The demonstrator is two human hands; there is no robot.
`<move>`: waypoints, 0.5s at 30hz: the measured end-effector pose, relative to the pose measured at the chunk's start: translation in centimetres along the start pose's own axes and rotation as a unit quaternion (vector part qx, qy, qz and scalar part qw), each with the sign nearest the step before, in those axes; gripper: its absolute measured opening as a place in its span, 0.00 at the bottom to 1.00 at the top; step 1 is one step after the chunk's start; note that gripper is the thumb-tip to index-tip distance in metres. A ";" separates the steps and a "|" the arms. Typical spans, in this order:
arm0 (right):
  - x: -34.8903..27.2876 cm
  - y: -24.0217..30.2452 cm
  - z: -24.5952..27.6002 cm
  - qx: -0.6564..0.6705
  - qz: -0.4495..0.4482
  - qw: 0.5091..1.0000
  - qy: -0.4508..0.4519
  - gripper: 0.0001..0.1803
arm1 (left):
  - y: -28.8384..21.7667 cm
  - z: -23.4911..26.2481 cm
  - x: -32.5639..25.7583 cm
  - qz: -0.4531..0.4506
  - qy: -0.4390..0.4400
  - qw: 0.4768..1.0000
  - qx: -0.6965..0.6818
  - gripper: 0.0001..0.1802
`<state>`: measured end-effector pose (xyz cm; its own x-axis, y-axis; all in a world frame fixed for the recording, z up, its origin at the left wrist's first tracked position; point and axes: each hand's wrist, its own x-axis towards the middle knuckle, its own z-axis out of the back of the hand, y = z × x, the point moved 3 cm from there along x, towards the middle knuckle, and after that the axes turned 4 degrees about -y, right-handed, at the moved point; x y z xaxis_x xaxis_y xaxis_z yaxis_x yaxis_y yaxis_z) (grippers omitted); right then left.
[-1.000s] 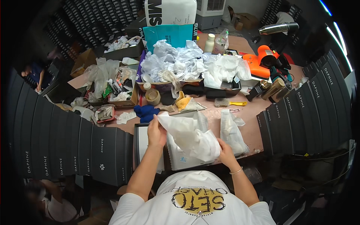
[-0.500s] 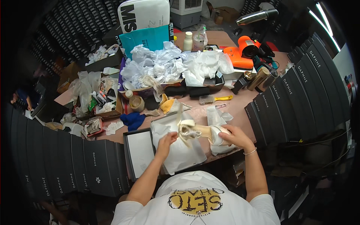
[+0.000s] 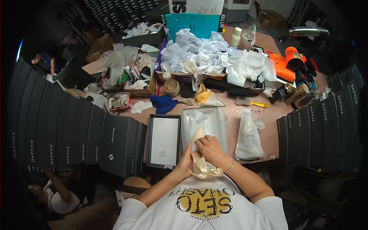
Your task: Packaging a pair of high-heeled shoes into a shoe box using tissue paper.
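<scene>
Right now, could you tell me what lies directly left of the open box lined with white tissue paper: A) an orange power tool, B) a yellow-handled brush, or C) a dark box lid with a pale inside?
C: the dark box lid lies beside the tissue-lined box.

Lid (image 3: 165, 141) left of box (image 3: 220, 122) (touching) —

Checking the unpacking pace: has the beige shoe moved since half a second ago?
Yes. The beige shoe, held in both the left hand and right hand, came off the open box toward the person, at the table's near edge.
</scene>
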<state>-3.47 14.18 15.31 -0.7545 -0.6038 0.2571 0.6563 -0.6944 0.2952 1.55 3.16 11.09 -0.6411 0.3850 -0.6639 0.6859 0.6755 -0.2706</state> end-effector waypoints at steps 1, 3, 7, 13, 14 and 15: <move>0.2 0.5 -0.8 0.008 0.000 1.000 0.012 0.15 | 0.3 0.9 0.0 -0.050 -0.033 0.998 0.015 0.33; 0.5 0.5 -2.1 0.044 -0.018 0.998 0.039 0.17 | 0.1 1.5 -0.6 -0.123 -0.053 0.990 0.034 0.28; 1.2 -0.5 -1.5 0.216 -0.013 0.976 -0.028 0.13 | -1.6 2.7 -1.2 -0.166 -0.139 0.971 0.096 0.32; 0.8 -8.6 -9.3 -0.013 -0.160 0.985 0.062 0.14 | -3.5 3.0 1.3 -0.239 -0.167 0.946 0.139 0.27; 0.9 -8.1 -8.7 -0.003 -0.139 0.990 -0.004 0.15 | -3.1 3.1 1.6 -0.237 -0.160 0.949 0.134 0.26; 1.4 -7.1 -7.5 0.009 -0.116 0.991 -0.074 0.16 | -2.8 3.4 2.1 -0.238 -0.152 0.950 0.133 0.25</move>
<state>-9.16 15.29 6.66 -0.8772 -0.3648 0.3120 0.4668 -0.7999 0.3771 -0.54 -0.11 8.08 -0.7992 -0.1516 -0.5816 0.4315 0.5290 -0.7307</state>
